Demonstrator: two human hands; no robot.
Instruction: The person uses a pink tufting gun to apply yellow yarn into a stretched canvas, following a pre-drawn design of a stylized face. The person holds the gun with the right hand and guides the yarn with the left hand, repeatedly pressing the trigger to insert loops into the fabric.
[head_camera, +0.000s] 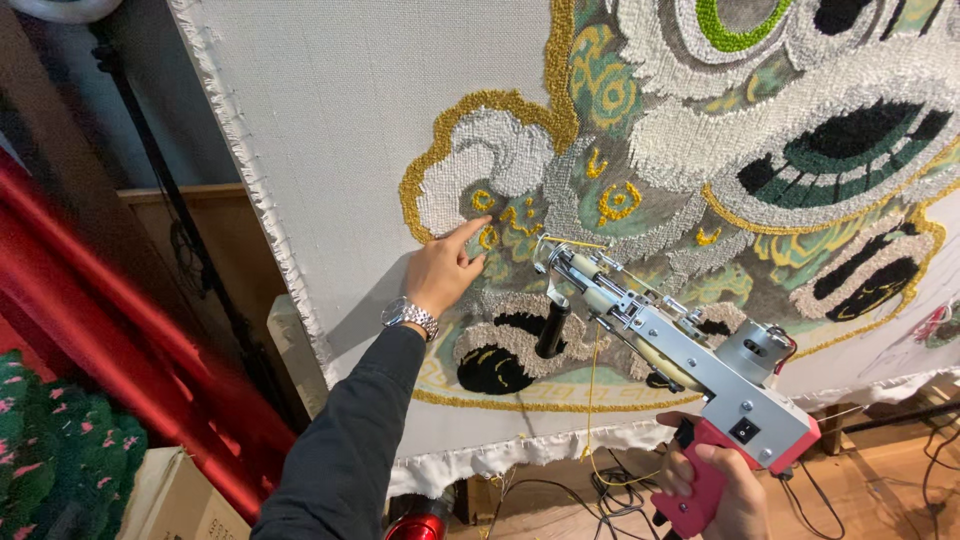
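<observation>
A pale stretched backing cloth (330, 120) carries a tufted design in white, green, black and gold yarn (700, 130). My left hand (445, 268), with a metal wristwatch (410, 316) and a dark sleeve, points its index finger at a small gold detail on the design. My right hand (720, 485) grips the red handle of a tufting gun (690, 365). The gun's metal body angles up to the left, with its needle tip (545, 250) close to the cloth beside my left fingers. Yellow yarn (592, 400) feeds through the gun and hangs down.
A red shiny drape (110, 330) hangs at the left. A green tufted piece with pink dots (60, 450) lies at the lower left beside a cardboard box (180, 500). Cables (900, 470) trail over the wooden floor below the cloth's frayed bottom edge (520, 455).
</observation>
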